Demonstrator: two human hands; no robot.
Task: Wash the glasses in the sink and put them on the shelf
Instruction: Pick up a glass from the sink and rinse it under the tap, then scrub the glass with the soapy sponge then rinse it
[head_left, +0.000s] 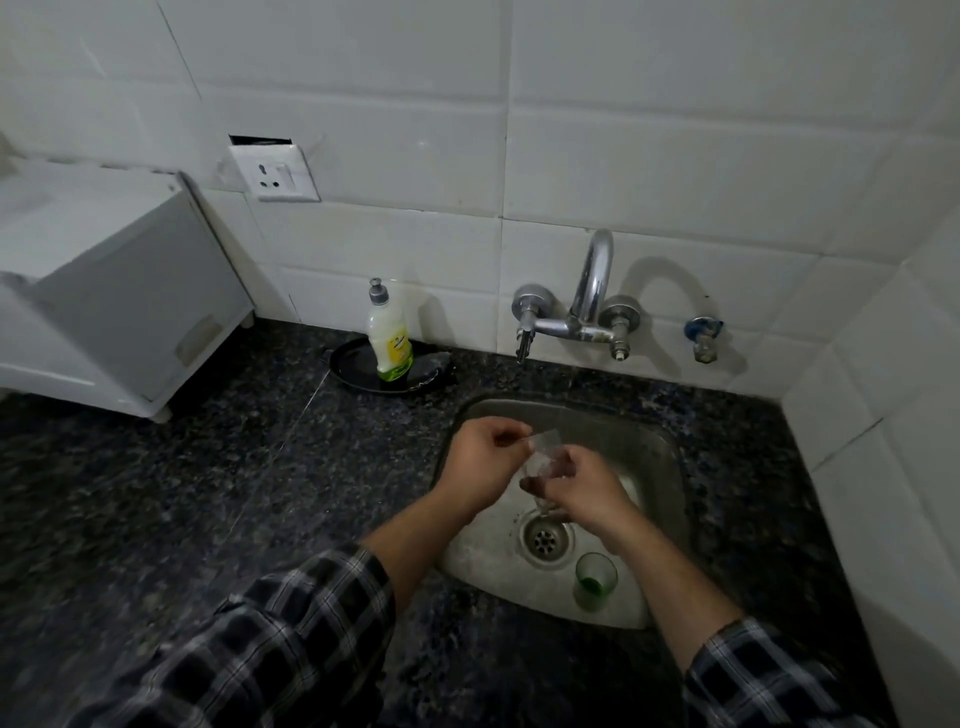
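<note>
The dark counter (260, 493) runs out to the left of both hands. On it, far off to the left of the left hand, stands a white shelf (104, 291). I think the clean glasses go there in the end.

The sink (644, 452) is right under the hands. Working over it makes sense, so any drips and soap fall into the bowl and not on the counter.

The left hand (488, 457) has its fingers curled. Its fingertips pinch the top edge of the clear glass (545, 462). The right hand (582, 488) is curled round the lower part of the same glass. One hand seems to steady it while the other rubs it.

The tap (571, 312) is on the wall past the hands, a bit above them. I cannot tell if water is running. The soap bottle (389, 338) stands past the left hand, up and to its left.

The clear glass is between the two hands, held up off the sink floor. It looks tipped. Its long way seems to run from the right hand up toward the left fingertips, with the open end toward the tap. It is see-through, so I am not sure.

The green glass (595, 579) stands upright in the sink, open end up, just below the right wrist. It looks like it waits for its wash.
</note>
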